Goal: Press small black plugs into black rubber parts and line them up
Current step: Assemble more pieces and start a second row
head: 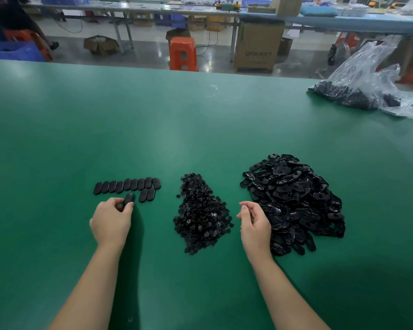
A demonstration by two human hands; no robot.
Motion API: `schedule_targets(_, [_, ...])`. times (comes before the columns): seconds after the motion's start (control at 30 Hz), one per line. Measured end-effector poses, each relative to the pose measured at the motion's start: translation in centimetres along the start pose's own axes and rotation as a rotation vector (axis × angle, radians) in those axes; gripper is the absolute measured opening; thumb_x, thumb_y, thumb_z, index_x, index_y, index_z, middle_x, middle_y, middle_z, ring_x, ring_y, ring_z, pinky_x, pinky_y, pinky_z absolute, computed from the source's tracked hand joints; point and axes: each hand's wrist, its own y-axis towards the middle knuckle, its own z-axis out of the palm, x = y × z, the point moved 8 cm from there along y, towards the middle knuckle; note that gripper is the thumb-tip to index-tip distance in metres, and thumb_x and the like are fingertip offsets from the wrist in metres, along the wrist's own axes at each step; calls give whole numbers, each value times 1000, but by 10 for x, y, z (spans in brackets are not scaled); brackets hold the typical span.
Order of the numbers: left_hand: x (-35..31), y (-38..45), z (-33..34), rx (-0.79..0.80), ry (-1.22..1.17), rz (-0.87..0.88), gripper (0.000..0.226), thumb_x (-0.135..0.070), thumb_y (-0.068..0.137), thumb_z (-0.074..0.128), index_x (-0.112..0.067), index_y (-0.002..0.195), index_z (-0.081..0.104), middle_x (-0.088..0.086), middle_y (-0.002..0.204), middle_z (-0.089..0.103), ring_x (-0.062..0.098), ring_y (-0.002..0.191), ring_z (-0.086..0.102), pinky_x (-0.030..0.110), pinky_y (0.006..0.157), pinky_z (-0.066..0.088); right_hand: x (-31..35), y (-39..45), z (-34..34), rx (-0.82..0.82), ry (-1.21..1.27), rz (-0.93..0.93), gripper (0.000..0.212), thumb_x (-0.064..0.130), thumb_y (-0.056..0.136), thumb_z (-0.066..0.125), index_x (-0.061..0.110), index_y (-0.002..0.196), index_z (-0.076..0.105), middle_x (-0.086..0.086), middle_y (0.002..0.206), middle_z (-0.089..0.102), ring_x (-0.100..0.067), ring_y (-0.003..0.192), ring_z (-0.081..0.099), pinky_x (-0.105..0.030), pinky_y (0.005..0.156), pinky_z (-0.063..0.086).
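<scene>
Head view: left hand (111, 220) pinches rubber part (128, 198) beside the row (126, 186); right hand (254, 222) loosely curled, empty, beside plug pile (200, 215).

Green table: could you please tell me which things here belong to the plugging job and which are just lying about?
Job: plug pile; rubber parts pile; finished rows; part pinched by left hand.

Lying about: plastic bag; orange stool; cardboard box.

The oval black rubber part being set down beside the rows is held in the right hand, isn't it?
Not quite: the head view shows the left hand holding the oval black rubber part beside the rows; the right hand holds nothing.
</scene>
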Motion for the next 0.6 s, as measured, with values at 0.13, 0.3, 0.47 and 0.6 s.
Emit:
schedule_targets(0.13, [-5, 5, 6, 60, 17, 25, 28, -37, 90, 71, -15, 107, 73, 4, 96, 67, 29, 89, 62, 50, 93, 49, 2, 0, 0, -3, -35, -12, 18, 23, 103, 52, 33, 94, 63, 4, 79, 67, -1, 48, 43, -20, 50, 37])
schedule_targets(0.3, [-19, -1, 14, 87, 11, 134, 33, -34, 93, 67, -14, 119, 71, 9, 105, 63, 31, 99, 60, 49, 95, 48, 2, 0, 0, -11, -36, -7, 21, 22, 104, 51, 34, 93, 64, 4, 78, 67, -8, 49, 43, -30, 51, 38])
schedule_targets(0.47, [-26, -8, 18, 77, 63, 207, 31, -31, 95, 64, -15, 121, 71, 11, 112, 63, 30, 103, 60, 44, 97, 43, 3, -1, 0, -13, -48, -12, 20, 23, 104, 51, 34, 92, 63, 4, 78, 67, -6, 48, 43, -29, 52, 38])
schedule_targets(0.6, [-28, -10, 17, 56, 104, 222, 30, -30, 95, 63, -15, 120, 71, 11, 110, 63, 30, 101, 60, 43, 94, 39, 5, -1, 0, -11, -62, -21, 19, 23, 104, 52, 34, 92, 63, 4, 78, 67, -2, 47, 44, -20, 50, 37])
